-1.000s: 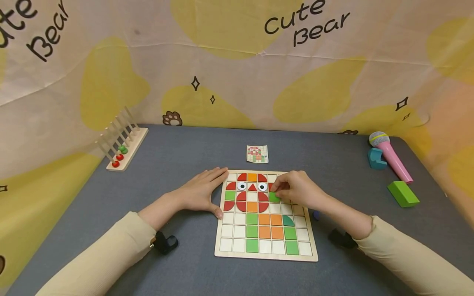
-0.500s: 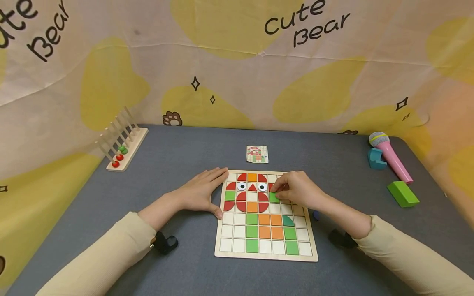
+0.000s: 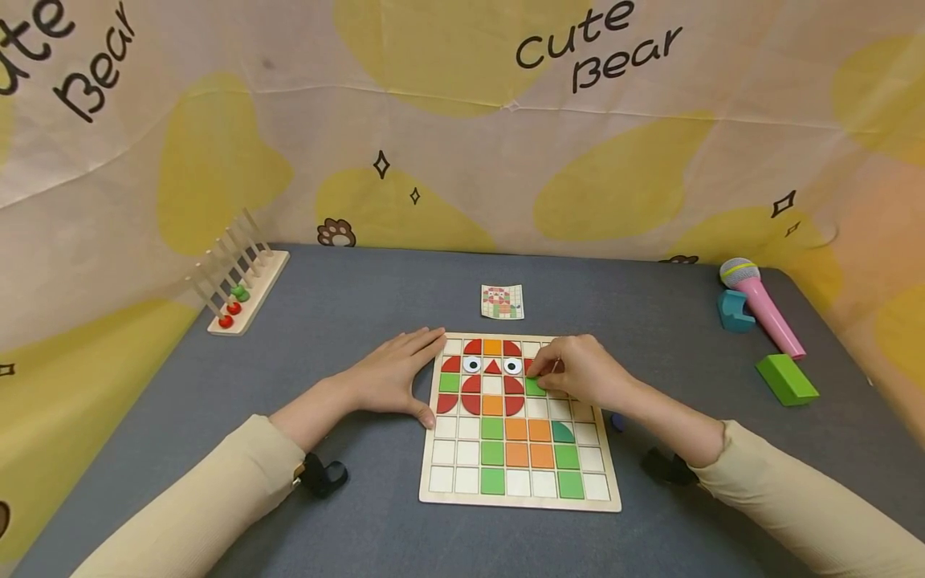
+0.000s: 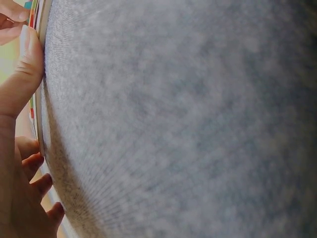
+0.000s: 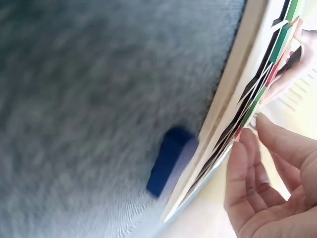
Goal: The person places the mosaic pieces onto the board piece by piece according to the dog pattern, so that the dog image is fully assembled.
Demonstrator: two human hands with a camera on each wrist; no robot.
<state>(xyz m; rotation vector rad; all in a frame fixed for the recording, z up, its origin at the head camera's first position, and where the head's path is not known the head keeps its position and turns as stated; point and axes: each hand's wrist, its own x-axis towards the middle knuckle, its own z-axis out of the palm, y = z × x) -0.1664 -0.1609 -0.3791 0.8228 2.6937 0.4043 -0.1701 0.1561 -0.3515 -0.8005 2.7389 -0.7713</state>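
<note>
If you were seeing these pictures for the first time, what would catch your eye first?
The wooden grid puzzle board at the table's centre, with red, orange and green tiles forming an owl-like face. The right hand pinches a green square tile beside the eyes, while the left hand rests flat against the board's left edge. A pink toy microphone lies far right.

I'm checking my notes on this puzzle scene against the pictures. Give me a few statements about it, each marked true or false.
1. The left hand rests flat against the left edge of the puzzle board. True.
2. The right hand pinches an orange square. False: its fingertips are on a green tile.
3. The pattern card lies beyond the board. True.
4. The pink microphone lies beside the peg rack. False: it lies at the right, the rack at the left.
</note>
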